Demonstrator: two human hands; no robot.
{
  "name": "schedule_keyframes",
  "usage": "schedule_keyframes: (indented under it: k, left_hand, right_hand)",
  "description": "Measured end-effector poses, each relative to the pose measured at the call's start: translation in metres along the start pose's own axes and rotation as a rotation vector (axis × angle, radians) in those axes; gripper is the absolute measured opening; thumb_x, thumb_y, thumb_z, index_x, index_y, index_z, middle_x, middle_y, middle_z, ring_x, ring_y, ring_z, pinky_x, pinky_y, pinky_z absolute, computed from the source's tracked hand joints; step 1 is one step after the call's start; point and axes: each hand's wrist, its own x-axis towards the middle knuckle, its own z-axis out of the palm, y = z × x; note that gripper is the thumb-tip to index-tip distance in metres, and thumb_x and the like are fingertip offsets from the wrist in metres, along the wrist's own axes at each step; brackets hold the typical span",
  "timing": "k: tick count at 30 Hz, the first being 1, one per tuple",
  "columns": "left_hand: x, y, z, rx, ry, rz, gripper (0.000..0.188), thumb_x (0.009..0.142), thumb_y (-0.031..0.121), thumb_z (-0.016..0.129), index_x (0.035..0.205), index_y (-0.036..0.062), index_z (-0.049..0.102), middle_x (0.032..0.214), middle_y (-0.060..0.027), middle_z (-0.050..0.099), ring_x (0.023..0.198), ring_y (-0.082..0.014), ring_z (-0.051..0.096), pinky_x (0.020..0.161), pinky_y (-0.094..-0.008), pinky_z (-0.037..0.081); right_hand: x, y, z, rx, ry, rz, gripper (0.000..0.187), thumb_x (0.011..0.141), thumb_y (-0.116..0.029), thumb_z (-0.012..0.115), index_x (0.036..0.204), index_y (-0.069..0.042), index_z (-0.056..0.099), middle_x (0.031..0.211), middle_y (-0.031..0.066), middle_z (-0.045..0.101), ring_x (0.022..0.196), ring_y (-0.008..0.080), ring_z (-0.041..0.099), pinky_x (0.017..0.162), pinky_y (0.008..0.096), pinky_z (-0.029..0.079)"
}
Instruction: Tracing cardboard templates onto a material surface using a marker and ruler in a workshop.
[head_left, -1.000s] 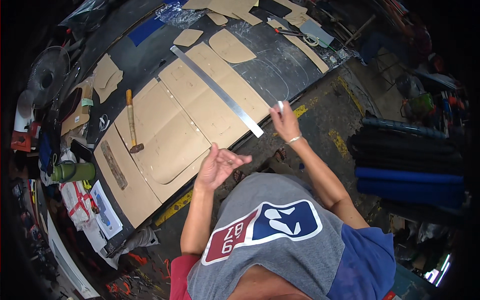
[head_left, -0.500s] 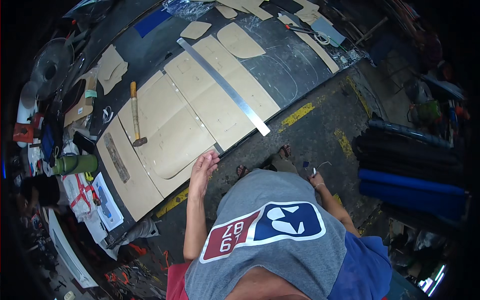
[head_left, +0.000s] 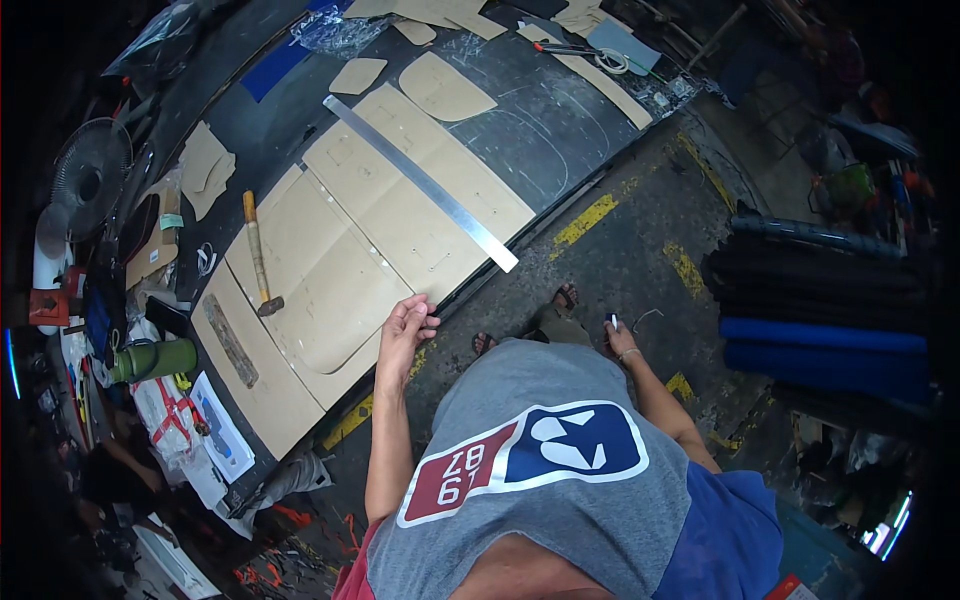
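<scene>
My left hand [head_left: 407, 328] is at the near edge of the table, its fingers loosely bent and apart, with nothing visible in them. Brown cardboard panels [head_left: 340, 290] lie just beyond it; I cannot tell whether the fingertips touch them. A long steel ruler [head_left: 425, 185] rests across the right-hand panel, one end jutting over the table edge. On the left panels are a hammer [head_left: 257, 255] with a wooden handle and a dark, worn strip [head_left: 229, 340]. Down by my right side, my right hand [head_left: 622, 340] is closed around a small white-and-dark object [head_left: 613, 321], too small to name.
More cardboard pieces [head_left: 445, 88] lie farther back on the dark table [head_left: 540, 130]. A green flask [head_left: 155, 360] and a printed sheet [head_left: 223, 428] are at its left end. Dark and blue rolls [head_left: 820, 335] are stacked at right. A fan [head_left: 92, 175] stands far left.
The table and its contents have shifted left in the view. My right hand has moved a little left and up, showing more of the small object. My left hand's fingers have spread slightly.
</scene>
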Motion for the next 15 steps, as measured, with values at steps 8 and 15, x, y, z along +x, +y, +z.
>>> schedule_keyframes:
  k: [8,15]
  left_hand:
    - [-0.009,0.001,-0.006,0.037,0.064,0.011,0.034,0.103,0.024,0.058,0.129,0.0028,0.058,0.11,-0.007,0.068,0.094,-0.0126,0.064,0.082,-0.026,0.053]
    - [-0.002,-0.004,-0.006,0.062,0.076,0.019,0.034,0.103,0.023,0.058,0.13,0.003,0.058,0.109,-0.0067,0.069,0.094,-0.0112,0.063,0.083,-0.0259,0.052]
  right_hand:
    - [0.01,0.018,-0.008,-0.022,-0.092,0.047,0.037,0.098,-0.038,0.053,0.098,-0.002,0.061,0.075,0.0106,0.068,0.056,0.0237,0.066,0.052,0.0379,0.052]
    - [0.0,0.002,-0.02,-0.101,-0.186,0.075,0.04,0.094,-0.039,0.062,0.079,-0.002,0.067,0.068,0.0109,0.067,0.057,0.0233,0.065,0.056,0.0378,0.052]
